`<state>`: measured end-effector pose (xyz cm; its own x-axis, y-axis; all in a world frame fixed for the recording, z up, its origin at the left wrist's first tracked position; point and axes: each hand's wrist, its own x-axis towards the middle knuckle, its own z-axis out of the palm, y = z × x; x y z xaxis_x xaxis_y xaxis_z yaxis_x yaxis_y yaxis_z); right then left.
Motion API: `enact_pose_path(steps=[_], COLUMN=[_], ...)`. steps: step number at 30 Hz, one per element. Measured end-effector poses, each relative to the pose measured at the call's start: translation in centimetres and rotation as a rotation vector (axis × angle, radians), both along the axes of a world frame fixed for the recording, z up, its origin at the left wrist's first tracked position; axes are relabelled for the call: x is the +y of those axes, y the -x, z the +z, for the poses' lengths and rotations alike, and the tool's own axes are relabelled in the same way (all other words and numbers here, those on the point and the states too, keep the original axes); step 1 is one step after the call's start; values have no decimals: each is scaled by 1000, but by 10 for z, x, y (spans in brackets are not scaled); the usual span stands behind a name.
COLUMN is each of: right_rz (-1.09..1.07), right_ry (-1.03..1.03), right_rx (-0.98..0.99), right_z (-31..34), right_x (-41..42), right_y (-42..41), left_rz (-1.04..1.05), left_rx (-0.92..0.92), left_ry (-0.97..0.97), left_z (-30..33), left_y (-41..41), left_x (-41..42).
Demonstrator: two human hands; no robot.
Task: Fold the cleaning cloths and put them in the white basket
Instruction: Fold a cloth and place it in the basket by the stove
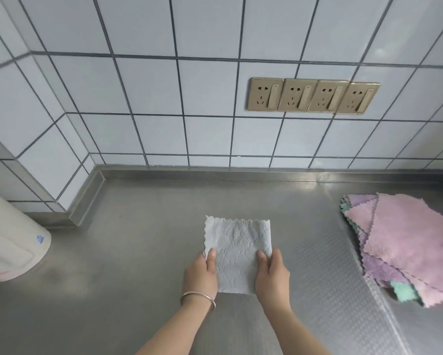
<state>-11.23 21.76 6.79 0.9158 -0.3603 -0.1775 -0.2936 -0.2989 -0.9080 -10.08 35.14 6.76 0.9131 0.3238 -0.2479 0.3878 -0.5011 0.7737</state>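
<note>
A pale grey-blue patterned cleaning cloth (237, 248) lies on the steel counter in front of me, folded to a narrow rectangle. My left hand (202, 274) grips its near left edge, thumb on top. My right hand (271, 272) grips its near right edge the same way. A loose pile of pink, purple and green cloths (404, 242) lies at the right. The white basket (7, 239) stands at the far left edge, only partly in view.
The steel counter (138, 252) meets a tiled wall at the back and left, with a raised steel lip along both. A row of several wall sockets (312, 97) sits above the counter. A ribbed drainer strip (343, 278) runs beside the pile.
</note>
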Motion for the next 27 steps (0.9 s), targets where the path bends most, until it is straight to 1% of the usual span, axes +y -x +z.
enact_pose_path(steps=[2, 6, 10, 15, 17, 20, 27], right_rz=[-27, -106, -241, -529, -646, -754, -1054], right_ry=[52, 106, 114, 83, 86, 119, 148], right_rx=[-37, -62, -83, -56, -67, -93, -111], right_z=[5, 14, 17, 10, 9, 12, 20], right_x=[1, 7, 25, 66, 81, 100, 135], right_y=[8, 21, 42, 74, 98, 135, 244], left_rz=[-23, -102, -301, -573, -690, -800, -1101], left_rx=[-80, -167, -239, -275, -283, -287, -277], left_ry=[8, 25, 18, 33, 55, 104, 157], left_z=[7, 4, 2, 9, 13, 14, 18], left_y=[4, 3, -1, 3, 16, 42, 128], left_x=[-1, 4, 17, 39, 45, 52, 51])
